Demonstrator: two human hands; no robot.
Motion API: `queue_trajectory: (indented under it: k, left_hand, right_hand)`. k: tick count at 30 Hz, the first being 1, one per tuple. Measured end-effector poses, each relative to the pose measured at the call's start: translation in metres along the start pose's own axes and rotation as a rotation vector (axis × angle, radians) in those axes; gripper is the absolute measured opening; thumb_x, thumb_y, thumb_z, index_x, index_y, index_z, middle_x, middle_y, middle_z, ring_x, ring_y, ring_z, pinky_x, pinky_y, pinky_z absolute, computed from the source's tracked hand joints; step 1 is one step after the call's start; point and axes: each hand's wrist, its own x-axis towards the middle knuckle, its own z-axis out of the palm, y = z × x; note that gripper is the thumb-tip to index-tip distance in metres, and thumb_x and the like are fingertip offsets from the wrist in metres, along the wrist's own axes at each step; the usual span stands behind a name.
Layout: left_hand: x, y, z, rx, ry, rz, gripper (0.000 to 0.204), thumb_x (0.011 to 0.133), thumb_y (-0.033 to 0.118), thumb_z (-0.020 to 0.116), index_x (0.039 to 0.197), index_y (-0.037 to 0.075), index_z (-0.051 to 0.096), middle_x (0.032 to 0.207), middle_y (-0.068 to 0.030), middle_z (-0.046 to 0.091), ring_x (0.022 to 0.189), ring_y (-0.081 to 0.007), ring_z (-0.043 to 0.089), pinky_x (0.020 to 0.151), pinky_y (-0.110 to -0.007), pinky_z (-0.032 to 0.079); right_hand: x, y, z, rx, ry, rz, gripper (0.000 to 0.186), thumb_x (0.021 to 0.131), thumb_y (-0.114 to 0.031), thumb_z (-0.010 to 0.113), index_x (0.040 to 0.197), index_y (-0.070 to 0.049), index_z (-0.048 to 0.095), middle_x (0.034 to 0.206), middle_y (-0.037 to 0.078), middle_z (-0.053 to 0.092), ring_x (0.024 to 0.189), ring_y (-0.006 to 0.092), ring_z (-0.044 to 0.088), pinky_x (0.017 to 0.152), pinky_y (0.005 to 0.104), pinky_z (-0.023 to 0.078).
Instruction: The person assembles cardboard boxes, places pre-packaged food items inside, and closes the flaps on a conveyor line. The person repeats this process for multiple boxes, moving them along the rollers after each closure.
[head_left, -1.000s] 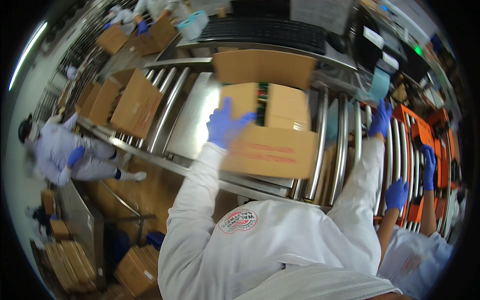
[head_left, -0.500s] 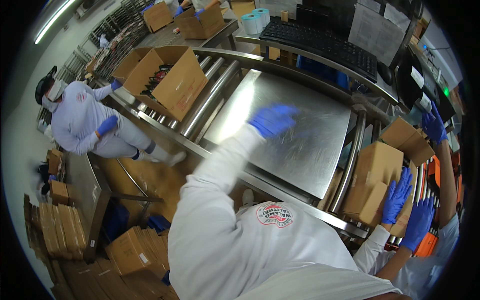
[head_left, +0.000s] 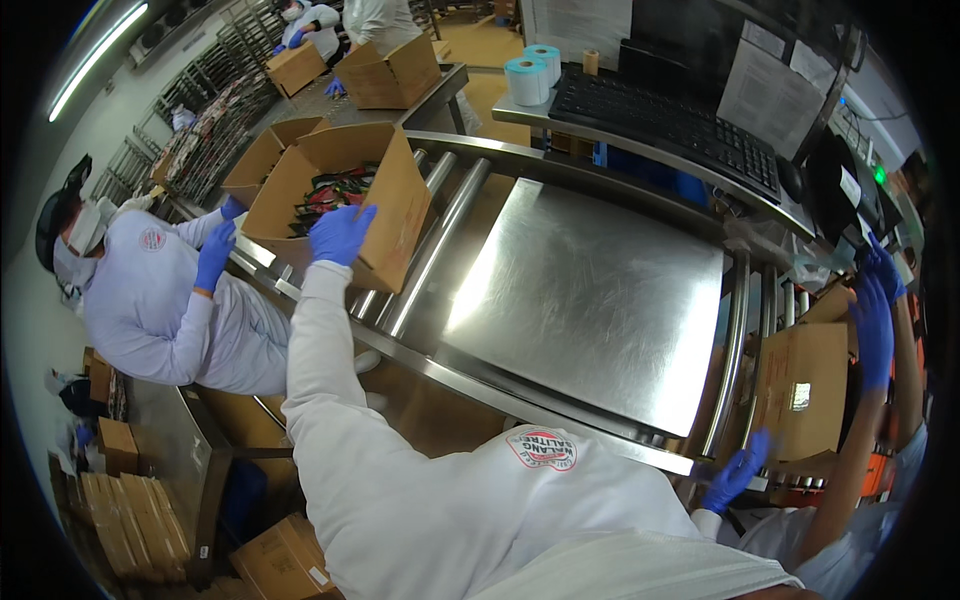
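A flat silver metal plate [head_left: 590, 300] lay between shiny steel rollers [head_left: 438, 248]. Left of it stood an open brown cardboard box [head_left: 397, 220]; right, a brown cardboard carton [head_left: 805, 380]. The blue-gloved left hand [head_left: 338, 236] was at the box's near rim, thumb apart, grip unclear. The blue-gloved right hand [head_left: 738, 472], near the carton, blurred; finger spacing indistinct. Red-and-dark packets [head_left: 328, 188] lay inside the box.

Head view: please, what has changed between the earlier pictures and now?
The box at right has moved rightward off the metal plate, past the large roller. The left hand, first at that box, has moved left to the edge of the open box. The right hand, earlier on the first box, has drawn back to its near edge; blur hides whether it touches. The keyboard and paper rolls stayed.
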Motion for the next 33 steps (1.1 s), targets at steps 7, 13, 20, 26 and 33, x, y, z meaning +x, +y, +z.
queue_trajectory:
  k: [7,13,20,26,33]
  left_hand:
    - [-0.021,0.147,0.012,-0.115,-0.004,0.234,0.042,0.09,0.04,0.043,0.075,0.009,0.066,0.07,-0.0155,0.064,0.065,-0.0362,0.062,0.059,-0.048,0.047]
    - [-0.097,0.287,-0.003,-0.383,0.18,0.678,0.027,0.085,0.024,0.051,0.063,0.01,0.059,0.056,-0.0124,0.057,0.05,-0.0314,0.058,0.047,-0.043,0.044]
    - [-0.187,0.387,-0.038,-1.041,0.368,1.115,0.027,0.073,0.01,0.062,0.1,0.01,0.062,0.077,-0.0047,0.054,0.061,-0.023,0.05,0.052,-0.035,0.04]
    - [-0.267,0.401,-0.004,-0.793,-0.427,1.434,0.016,0.079,0.025,0.056,0.082,0.01,0.059,0.076,-0.0089,0.057,0.067,-0.027,0.056,0.055,-0.04,0.043]
    - [-0.289,0.396,0.018,-0.715,-0.677,1.512,0.025,0.092,0.028,0.046,0.083,0.009,0.059,0.07,-0.0144,0.057,0.066,-0.0333,0.058,0.061,-0.045,0.047]
  right_hand:
    - [-0.028,0.016,0.018,-0.148,-0.091,0.299,0.038,0.09,-0.001,0.037,0.122,-0.009,0.057,0.077,0.005,0.057,0.069,0.0137,0.052,0.065,0.029,0.045]
    - [-0.027,0.015,0.015,-0.182,-0.131,0.248,0.035,0.09,-0.001,0.039,0.116,-0.007,0.061,0.076,0.005,0.056,0.069,0.0127,0.053,0.067,0.0265,0.046]
    - [0.049,-0.043,0.025,0.64,-0.06,0.795,0.048,0.099,-0.034,0.035,0.141,-0.012,0.03,0.124,0.017,0.052,0.108,0.026,0.055,0.092,0.0394,0.042]
    - [0.105,-0.1,0.058,1.179,0.029,0.475,0.051,0.099,-0.038,0.031,0.142,-0.011,0.026,0.138,0.019,0.038,0.129,0.0309,0.037,0.106,0.0453,0.027]
    - [0.096,-0.107,0.082,1.195,-0.034,0.52,0.058,0.096,-0.024,0.042,0.146,-0.014,0.015,0.15,0.013,0.019,0.139,0.028,0.016,0.112,0.0418,0.015]
